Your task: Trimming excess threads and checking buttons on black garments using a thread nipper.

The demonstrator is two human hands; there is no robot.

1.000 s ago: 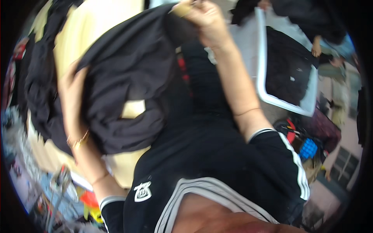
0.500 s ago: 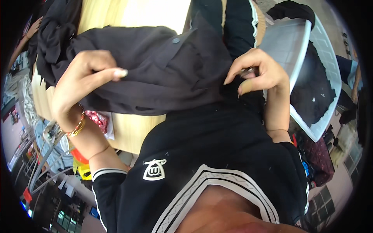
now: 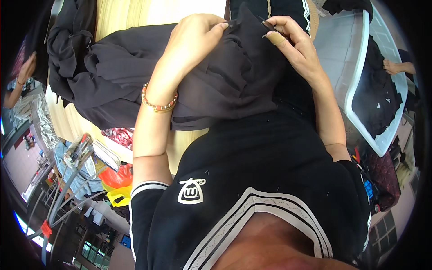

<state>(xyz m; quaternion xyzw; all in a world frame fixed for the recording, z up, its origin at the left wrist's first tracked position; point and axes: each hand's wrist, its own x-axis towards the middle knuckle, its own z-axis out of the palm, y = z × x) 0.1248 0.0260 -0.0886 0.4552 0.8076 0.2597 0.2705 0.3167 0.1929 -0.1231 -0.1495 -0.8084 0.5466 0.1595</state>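
Pale wooden tabletop (image 3: 121,13) under bright overhead light. Clear plastic bin (image 3: 360,90) to right, dark cloth inside. Lower left — metal rack frame (image 3: 63,189), orange and yellow bags (image 3: 116,182) beside it. Bottom edge: window grid (image 3: 87,249), dim room beyond — details blurred.

Both hands have closed in; left hand (image 3: 198,38) and right hand (image 3: 292,45) now pinch the dark garment (image 3: 225,85).

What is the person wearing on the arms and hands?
Both arms are bare below short black sleeves; the left sleeve has a white-striped cuff. The left hand has a beaded bracelet, coral and gold, at its wrist. The right hand has a tan bandage wrapped around one finger. No gloves or rings are visible.
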